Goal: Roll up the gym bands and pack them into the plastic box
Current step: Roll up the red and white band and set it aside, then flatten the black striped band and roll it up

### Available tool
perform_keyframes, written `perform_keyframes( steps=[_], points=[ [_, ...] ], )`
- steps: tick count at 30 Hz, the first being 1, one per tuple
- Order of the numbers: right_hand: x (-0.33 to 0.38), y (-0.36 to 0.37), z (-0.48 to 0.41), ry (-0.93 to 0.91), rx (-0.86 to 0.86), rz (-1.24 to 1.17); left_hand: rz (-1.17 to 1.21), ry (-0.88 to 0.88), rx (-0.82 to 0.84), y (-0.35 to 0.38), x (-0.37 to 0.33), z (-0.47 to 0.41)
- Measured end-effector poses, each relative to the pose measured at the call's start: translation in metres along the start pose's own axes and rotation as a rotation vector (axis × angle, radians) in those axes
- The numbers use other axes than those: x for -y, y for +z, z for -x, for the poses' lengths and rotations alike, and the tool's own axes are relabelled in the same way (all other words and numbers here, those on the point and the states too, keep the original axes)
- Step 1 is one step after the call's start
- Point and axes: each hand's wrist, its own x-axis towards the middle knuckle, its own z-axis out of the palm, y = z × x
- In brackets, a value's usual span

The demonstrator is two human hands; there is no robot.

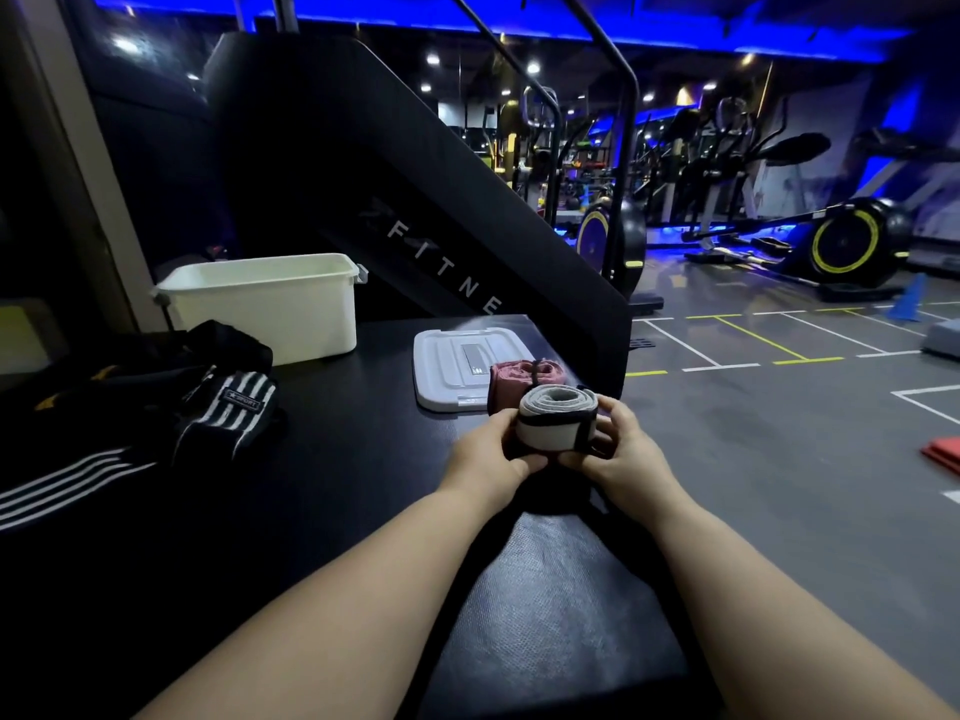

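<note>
Both hands, left [491, 452] and right [626, 449], grip grey roll [553, 420] at bench [337, 459] right edge. Pink roll [524, 384] just behind, on lid [447, 366]. Box [270, 304] far left; striped bands [228, 407] left.

Grey roll [556, 423]; pink roll [524, 381]; cream box [270, 309]; black-and-white striped bands [228, 413]
</note>
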Motion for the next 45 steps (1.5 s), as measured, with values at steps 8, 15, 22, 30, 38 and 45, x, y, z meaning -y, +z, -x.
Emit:
perform_keyframes(
  steps=[8, 15, 22, 30, 38, 45],
  points=[
    [0.017, -0.001, 0.016, -0.073, -0.292, 0.176, -0.010, -0.088, 0.016, -0.013, 0.002, 0.007],
    [0.062, 0.030, 0.041, -0.215, -0.316, 0.184, -0.072, -0.125, -0.004, -0.051, 0.014, 0.027],
    [0.099, 0.113, 0.034, -0.214, -0.069, 0.172, -0.116, -0.212, -0.205, -0.122, 0.050, 0.048],
    [0.133, 0.213, 0.013, -0.101, 0.195, 0.152, -0.294, -0.275, -0.554, -0.204, 0.100, 0.063],
    [0.148, 0.274, 0.001, -0.131, 0.374, 0.242, -0.144, -0.420, -0.576, -0.226, 0.132, 0.059],
    [0.134, 0.289, -0.006, -0.236, 0.426, 0.282, 0.104, -0.327, -0.580, -0.230, 0.141, 0.058]
  ],
)
